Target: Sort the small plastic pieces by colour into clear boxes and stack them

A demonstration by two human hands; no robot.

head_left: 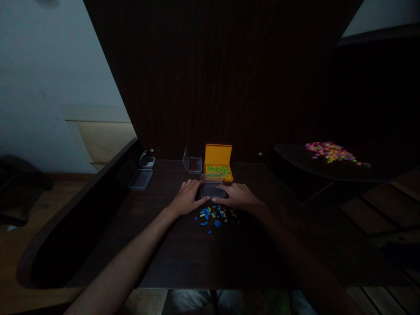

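Note:
Between my two hands is a clear plastic box (209, 189), with a small blue piece in it near the right fingers. My left hand (188, 197) wraps round the box's left side, its thumb along the near edge. From the right, my right hand (241, 197) grips the other side, thumb at the near edge and fingers over the rim. A loose scatter of small blue, yellow and pale building bricks (217, 223) lies on the dark table just in front of the box. Directly behind it stands an open yellow case (218, 154) holding green pieces.
An open clear box (194, 165) with dark reddish contents stands left of the yellow case. Farther left are a shallow clear tray (141, 179) and a small lidded box (148, 162). A raised side board (78, 210) bounds the left. Colourful pieces (333, 152) are heaped on a dark surface at right.

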